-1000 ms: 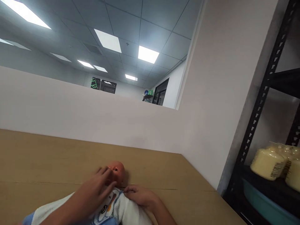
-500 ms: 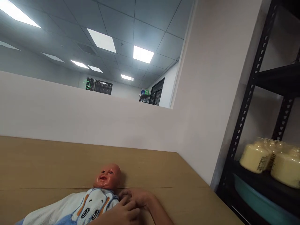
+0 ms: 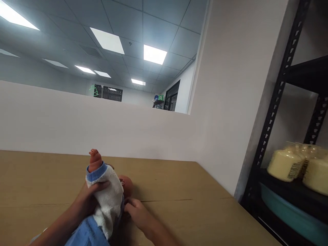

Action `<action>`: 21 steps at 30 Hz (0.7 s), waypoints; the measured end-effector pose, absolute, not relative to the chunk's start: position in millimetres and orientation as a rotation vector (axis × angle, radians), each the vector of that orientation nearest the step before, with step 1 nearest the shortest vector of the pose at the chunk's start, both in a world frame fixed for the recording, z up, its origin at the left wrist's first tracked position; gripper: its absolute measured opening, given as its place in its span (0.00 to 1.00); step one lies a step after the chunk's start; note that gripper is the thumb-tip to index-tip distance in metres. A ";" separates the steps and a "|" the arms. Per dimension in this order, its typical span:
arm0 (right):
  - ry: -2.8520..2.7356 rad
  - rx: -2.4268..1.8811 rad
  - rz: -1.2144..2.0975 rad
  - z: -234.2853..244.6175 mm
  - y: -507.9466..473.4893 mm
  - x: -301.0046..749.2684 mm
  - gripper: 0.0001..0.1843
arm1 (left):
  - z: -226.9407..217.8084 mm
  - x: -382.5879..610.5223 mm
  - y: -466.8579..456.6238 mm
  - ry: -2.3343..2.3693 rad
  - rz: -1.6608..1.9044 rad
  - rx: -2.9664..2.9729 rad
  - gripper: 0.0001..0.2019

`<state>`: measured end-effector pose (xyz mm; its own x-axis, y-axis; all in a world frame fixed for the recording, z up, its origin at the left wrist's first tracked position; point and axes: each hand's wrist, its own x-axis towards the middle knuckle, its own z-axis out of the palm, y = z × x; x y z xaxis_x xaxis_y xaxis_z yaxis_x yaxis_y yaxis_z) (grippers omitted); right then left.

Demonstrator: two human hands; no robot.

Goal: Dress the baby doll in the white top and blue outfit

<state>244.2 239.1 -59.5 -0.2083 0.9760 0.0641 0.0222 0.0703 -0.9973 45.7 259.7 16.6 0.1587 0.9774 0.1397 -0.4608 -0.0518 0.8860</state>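
A baby doll (image 3: pixel 107 200) in a white and blue garment lies on the wooden table (image 3: pixel 179 191). One of its legs is lifted, the bare foot (image 3: pixel 94 160) pointing up past a blue cuff. My left hand (image 3: pixel 88 200) is wrapped round that raised white-sleeved leg. The doll's head (image 3: pixel 127 184) shows partly behind the leg. My right hand (image 3: pixel 137 212) rests on the table against the doll's side, fingers curled at the cloth; what they pinch is hidden.
A low white partition (image 3: pixel 77 126) runs along the table's far edge and meets a wall on the right. A black metal shelf (image 3: pixel 282 102) stands at the right, holding pale yellow jars (image 3: pixel 284 165) above a teal tub (image 3: pixel 289 212).
The doll's leg has been swung up over its body, hiding the elephant print and most of the face. My left hand moved from the doll's chest to grip the leg.
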 end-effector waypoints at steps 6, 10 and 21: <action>-1.320 -0.894 1.305 -46.8 225.8 232.6 0.26 | 48.8 39.5 243.2 0.615 1.224 0.886 0.33; -1.347 -0.844 1.245 -52.1 225.9 230.9 0.35 | 53.7 38.4 240.8 0.576 1.237 0.870 0.35; -1.376 -0.998 0.729 -51.5 177.9 204.7 0.21 | 66.6 50.6 239.3 0.748 1.284 0.788 0.34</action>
